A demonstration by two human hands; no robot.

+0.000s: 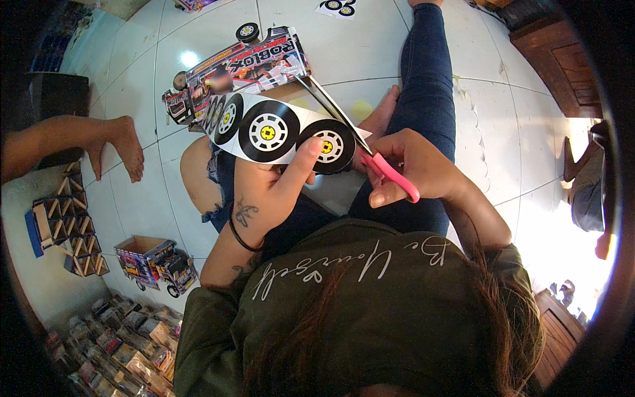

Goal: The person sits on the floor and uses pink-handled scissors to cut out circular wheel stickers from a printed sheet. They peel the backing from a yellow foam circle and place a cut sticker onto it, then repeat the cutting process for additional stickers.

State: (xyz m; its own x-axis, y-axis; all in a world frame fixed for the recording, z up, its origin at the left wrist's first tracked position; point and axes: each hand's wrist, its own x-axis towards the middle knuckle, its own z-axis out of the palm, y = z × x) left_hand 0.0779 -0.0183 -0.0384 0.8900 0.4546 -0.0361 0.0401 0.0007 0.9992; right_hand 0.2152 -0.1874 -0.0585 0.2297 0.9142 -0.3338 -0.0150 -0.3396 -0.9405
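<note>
1. One left hand (271,192) pinches a printed wheel sheet (268,133) between thumb and fingers, at the sheet's near edge, toward its right corner.
2. Right hand (420,162) grips pink-handled scissors (395,178); blades lie by the sheet's right end, contact cannot be confirmed.
3. Cardboard toy truck (248,69) appears beyond the sheet's far edge.
4. Second toy truck (152,261) stands on the tiled floor (493,159), near its left edge.

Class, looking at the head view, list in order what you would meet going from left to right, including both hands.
Stack of open frames → lower-left toy truck → left hand → right hand → brown wooden furniture at upper right.
</note>
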